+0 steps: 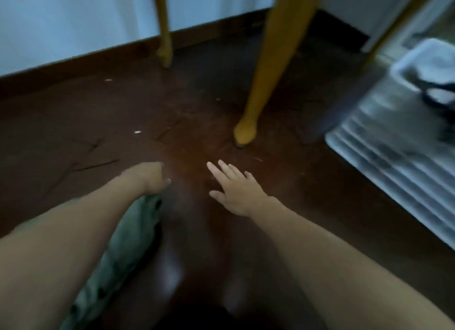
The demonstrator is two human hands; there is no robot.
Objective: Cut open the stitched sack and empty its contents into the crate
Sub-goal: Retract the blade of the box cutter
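A limp grey-green sack (128, 241) hangs down at the lower left, gripped at its top by my left hand (152, 177), which is closed into a fist above the dark floor. My right hand (236, 189) is stretched out to the right of it, fingers spread and holding nothing, hovering over the floor. A white ribbed crate (384, 172) stands at the right edge, blurred, with dark and pale things lying in it. The picture is smeared by motion.
Two yellow wooden furniture legs (268, 66) stand on the dark brown floor (98, 123) ahead, the nearer one close beyond my right hand. A pale wall with a dark skirting runs along the back. Small bits of debris lie on the floor.
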